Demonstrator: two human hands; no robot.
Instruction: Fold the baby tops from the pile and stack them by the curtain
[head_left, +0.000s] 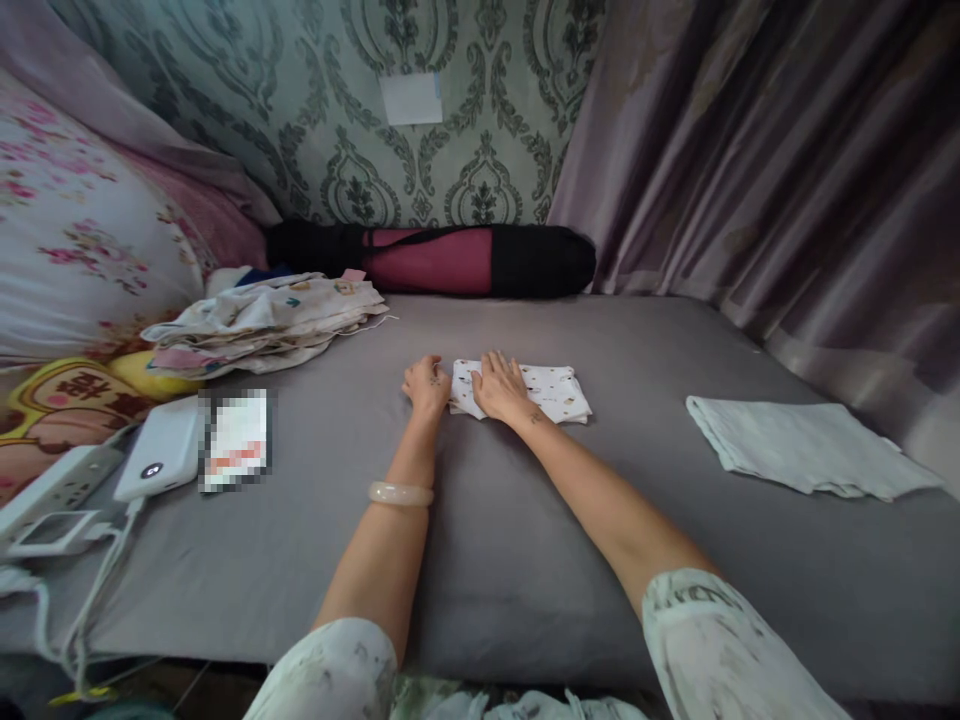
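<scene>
A small folded white cloth [559, 392] with a scattered print lies on the grey bed sheet in front of me. My right hand [501, 388] rests flat on its left part, fingers stretched out and palm down. Right beside the cloth's left edge is my left hand [427, 383], its fingers curled in. Whether those fingers pinch a bit of the cloth's edge is hidden. A pale bangle [401, 494] circles my left forearm.
On the right lies a folded pale green cloth [806, 445]. A heap of printed fabric [277, 318] is at the left, behind a white power bank [161, 450], a pixelated packet [236, 440] and a power strip [64, 485]. A black and maroon long bag [431, 262] lies along the wall.
</scene>
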